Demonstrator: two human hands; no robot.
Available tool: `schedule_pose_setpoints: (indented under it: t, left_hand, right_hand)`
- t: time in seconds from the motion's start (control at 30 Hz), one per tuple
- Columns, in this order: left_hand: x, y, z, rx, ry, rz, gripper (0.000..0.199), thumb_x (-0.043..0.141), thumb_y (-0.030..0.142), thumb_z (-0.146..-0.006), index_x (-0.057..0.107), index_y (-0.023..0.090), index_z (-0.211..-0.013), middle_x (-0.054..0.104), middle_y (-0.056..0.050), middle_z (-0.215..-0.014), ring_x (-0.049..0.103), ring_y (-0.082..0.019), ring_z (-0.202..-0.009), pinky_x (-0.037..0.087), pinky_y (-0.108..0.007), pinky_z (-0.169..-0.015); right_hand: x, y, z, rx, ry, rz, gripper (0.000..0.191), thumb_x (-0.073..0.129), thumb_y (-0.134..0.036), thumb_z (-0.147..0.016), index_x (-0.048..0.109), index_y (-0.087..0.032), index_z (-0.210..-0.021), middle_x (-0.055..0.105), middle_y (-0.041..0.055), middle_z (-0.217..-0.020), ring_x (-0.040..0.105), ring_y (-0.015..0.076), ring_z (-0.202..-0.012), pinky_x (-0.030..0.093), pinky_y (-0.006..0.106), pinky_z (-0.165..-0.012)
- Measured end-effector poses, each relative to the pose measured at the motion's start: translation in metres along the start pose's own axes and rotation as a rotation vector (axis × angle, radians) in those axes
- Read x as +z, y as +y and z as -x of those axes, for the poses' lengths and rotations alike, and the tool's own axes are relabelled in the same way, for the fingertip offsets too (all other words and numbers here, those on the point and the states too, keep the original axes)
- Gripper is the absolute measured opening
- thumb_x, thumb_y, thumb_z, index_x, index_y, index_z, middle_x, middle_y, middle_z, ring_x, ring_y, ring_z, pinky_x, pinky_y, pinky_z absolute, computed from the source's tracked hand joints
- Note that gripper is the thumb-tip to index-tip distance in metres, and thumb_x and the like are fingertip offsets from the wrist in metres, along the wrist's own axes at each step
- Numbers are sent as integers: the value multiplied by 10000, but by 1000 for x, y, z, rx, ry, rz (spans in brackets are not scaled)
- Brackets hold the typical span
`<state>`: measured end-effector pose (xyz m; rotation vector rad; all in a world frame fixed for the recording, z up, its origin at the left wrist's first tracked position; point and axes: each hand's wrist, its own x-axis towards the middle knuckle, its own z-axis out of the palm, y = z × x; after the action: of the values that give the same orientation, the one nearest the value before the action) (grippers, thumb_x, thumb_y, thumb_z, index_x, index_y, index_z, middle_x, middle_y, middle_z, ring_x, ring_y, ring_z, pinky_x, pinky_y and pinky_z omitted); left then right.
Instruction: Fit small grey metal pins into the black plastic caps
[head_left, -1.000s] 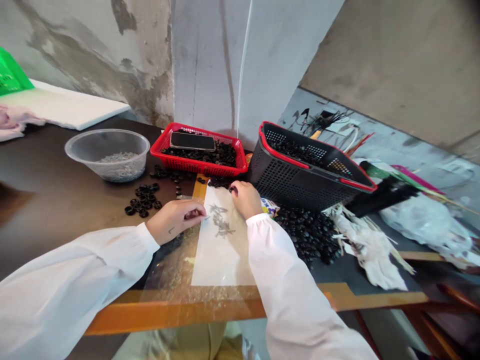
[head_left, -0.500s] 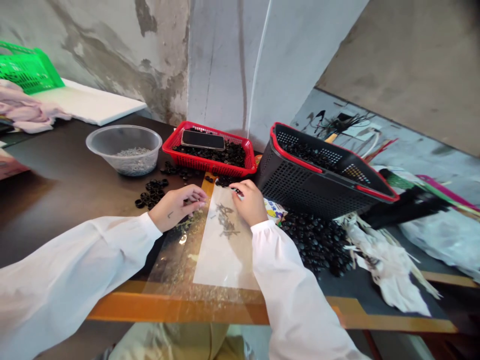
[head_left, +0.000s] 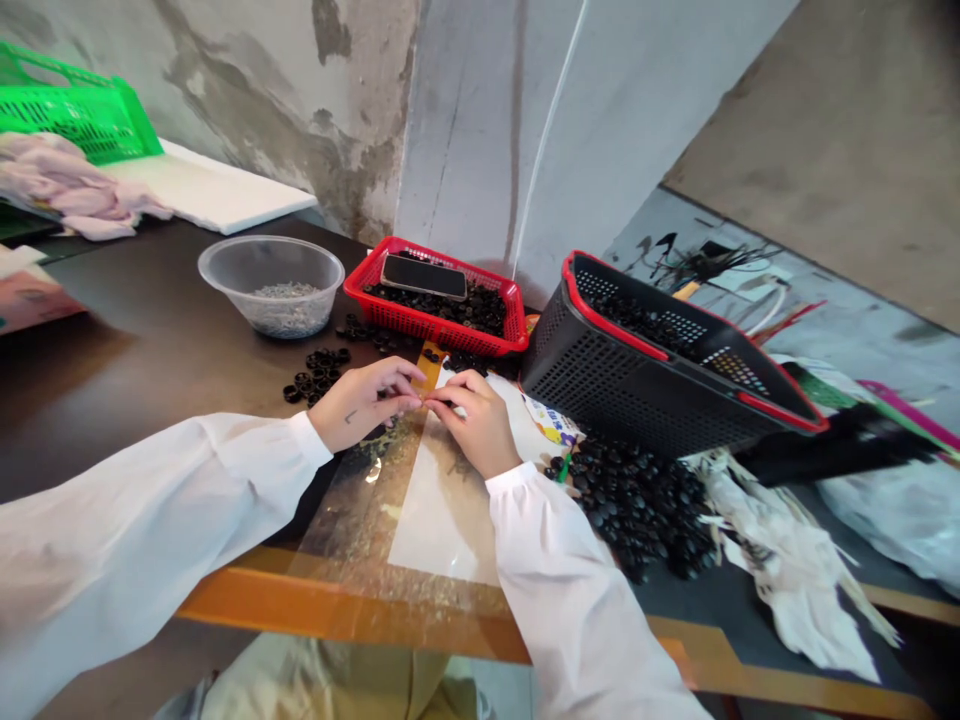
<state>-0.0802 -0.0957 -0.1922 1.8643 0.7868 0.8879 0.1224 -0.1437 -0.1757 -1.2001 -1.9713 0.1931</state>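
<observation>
A plastic sheet (head_left: 435,520) lies on the table (head_left: 150,340) — basket (head_left: 442,330) behind, bowl (head_left: 259,312) left.

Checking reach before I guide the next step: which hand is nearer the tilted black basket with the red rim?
Right. The right hand is just left of the black basket, close to it but not touching. The left hand lies farther left, beyond the right hand.

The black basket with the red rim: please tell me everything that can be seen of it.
This black plastic basket has perforated mesh walls and a red rim. It sits tilted, with small round black pieces inside. A red tray stands to its left, and a heap of similar pieces lies below its near side; contact is hard to tell.
</observation>
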Motion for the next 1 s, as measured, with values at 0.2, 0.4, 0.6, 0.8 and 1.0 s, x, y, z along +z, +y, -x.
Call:
schedule_pose_setpoints:
  t: [0.2, 0.4, 0.6, 0.8, 1.0]
  left_hand:
    - [3, 1, -3, -125, 21, 130, 318, 680, 359, -831, 609, 170, -1077, 682, -26, -805, 597, -120, -593, 531, -221, -499]
    - [0, 3, -5, -132, 44, 144, 317, 649, 376, -842, 659, 146, -1061, 679, -35, -782, 591, -116, -600, 524, -207, -487]
    - [-3, -1, -4, -176, 40, 179, 314, 603, 390, -873, 699, 155, -1058, 653, -29, -770, 643, -143, -690, 611, -258, -580]
    - [-2, 5, -5, -192, 39, 180, 212, 557, 357, -893, 618, 156, -922, 583, -18, -757, 597, -133, -650, 584, -235, -472]
    - [-3, 4, -7, -216, 42, 254, 195, 552, 347, -898, 589, 169, -969, 481, 25, -673, 465, -98, -510, 455, -180, -332]
  right_hand:
    - [-1, -1, 0, -90, 39, -3, 69, 691, -194, -888, 746, -191, -930, 629, 40, -895, 626, 169, -860, 519, 290, -819]
    - [-1, 3, 2, -68, -43, 51, 94, 675, -191, -894, 746, -203, -954, 660, 51, -918, 637, 187, -878, 514, 303, -810]
    - [1, 9, 1, 63, -46, -25, 172, 687, -212, -883, 765, -232, -1034, 735, 64, -995, 651, 226, -970, 499, 364, -908]
    - [5, 2, -1, 429, 51, -554, 119, 690, -271, -844, 770, -254, -930, 757, 18, -979, 689, 192, -929, 531, 337, -896]
    - [10, -6, 1, 662, 105, -1033, 289, 793, -371, -744, 727, -254, -1000, 711, 10, -1116, 709, 173, -974, 547, 332, -943]
